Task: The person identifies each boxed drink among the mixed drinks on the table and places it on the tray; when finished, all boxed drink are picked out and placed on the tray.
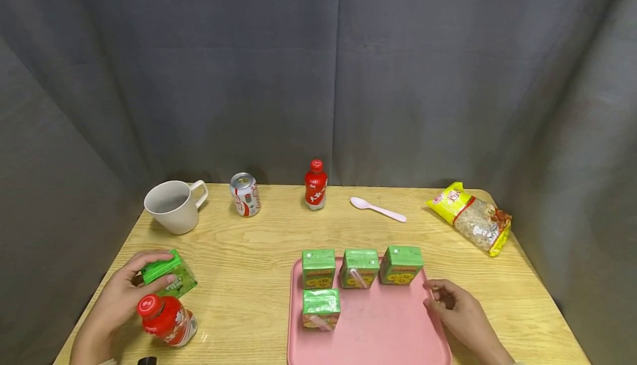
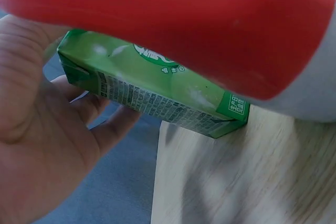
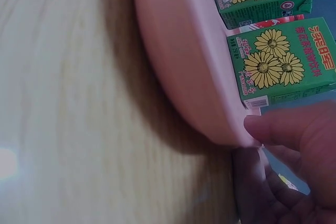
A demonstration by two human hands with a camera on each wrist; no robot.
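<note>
On the left side of the table, my left hand (image 1: 119, 293) grips a green drink carton (image 1: 171, 276) between thumb and fingers. The carton is tilted, and in the left wrist view its lower end is close to the tabletop. Right in front of that wrist stands a red bottle (image 1: 169, 321), which covers part of the carton in the left wrist view. My right hand (image 1: 460, 312) pinches the right rim of a pink tray (image 1: 378, 326). Several green drink cartons stand on the tray: a back row including a carton (image 3: 283, 61) near the right hand, and one carton (image 1: 320, 309) in front at left.
Along the back are a grey-white mug (image 1: 174, 207), a soda can (image 1: 245, 194), a small red bottle (image 1: 316, 185), a pale pink spoon (image 1: 378, 209) and a yellow food packet (image 1: 473, 218). A black cap-like object (image 1: 147, 360) shows at the bottom edge. Dark curtains surround the table.
</note>
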